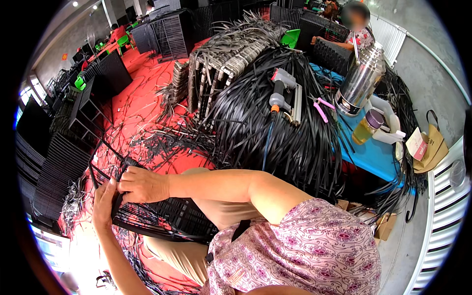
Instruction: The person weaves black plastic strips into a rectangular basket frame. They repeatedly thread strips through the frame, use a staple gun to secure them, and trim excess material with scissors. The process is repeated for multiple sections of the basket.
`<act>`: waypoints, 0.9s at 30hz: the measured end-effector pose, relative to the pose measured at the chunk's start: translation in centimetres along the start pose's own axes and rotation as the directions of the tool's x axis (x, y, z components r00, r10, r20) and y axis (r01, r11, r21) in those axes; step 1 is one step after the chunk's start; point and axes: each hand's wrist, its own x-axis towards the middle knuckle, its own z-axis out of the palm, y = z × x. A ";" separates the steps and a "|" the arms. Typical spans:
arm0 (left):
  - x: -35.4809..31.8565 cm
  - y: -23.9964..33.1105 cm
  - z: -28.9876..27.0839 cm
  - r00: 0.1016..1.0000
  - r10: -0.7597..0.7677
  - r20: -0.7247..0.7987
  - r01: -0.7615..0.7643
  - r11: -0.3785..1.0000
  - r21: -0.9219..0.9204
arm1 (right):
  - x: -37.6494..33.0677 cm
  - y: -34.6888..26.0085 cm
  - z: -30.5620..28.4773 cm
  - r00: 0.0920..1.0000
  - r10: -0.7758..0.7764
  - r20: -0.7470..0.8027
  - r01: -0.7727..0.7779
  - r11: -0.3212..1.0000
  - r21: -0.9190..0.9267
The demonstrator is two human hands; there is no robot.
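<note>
polished metal flask [360, 81]; plastic table [379, 161], glossy plastic strips [241, 113] along its left edge; rough plastic weave [182, 216]; matt cloth shirt [329, 241].

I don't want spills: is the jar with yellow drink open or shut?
Shut: the jar has its purple lid on top.

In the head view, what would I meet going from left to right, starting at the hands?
Left hand, right hand, grey-and-black air tool, pink-handled snips, shiny metal flask, tan bag.
</note>
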 end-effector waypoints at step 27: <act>-4.2 -0.3 1.1 0.939 0.289 -0.185 -0.238 0.937 0.255 | 0.4 1.9 3.6 0.988 0.151 -0.018 -0.148 0.981 0.126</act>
